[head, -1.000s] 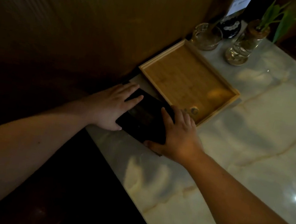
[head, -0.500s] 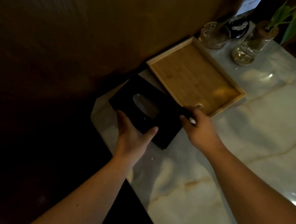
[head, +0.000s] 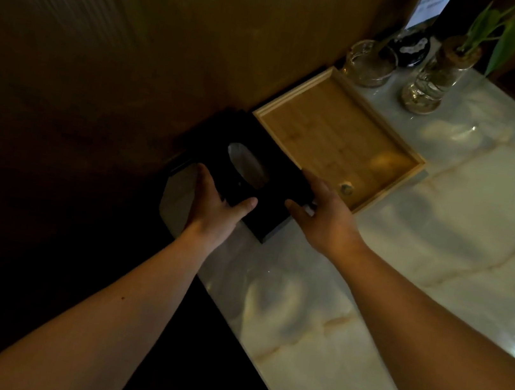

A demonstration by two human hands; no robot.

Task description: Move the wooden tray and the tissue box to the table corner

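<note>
A black tissue box with an oval slot showing white tissue lies flat in the corner of the marble table, against the wooden wall. My left hand grips its near-left edge, thumb on top. My right hand holds its right end, fingers spread along the side. The wooden tray sits right behind the box, touching it, with one side along the wall. A small round object lies in the tray's near corner.
Behind the tray stand a glass dish, a dark round item and a glass bottle with a green plant. A white sign stands at the back. The table's front edge runs diagonally below my arms.
My hands shifted from lying on top of the box to gripping its ends. The box now lies turned and set closer to the wall and the tray.
</note>
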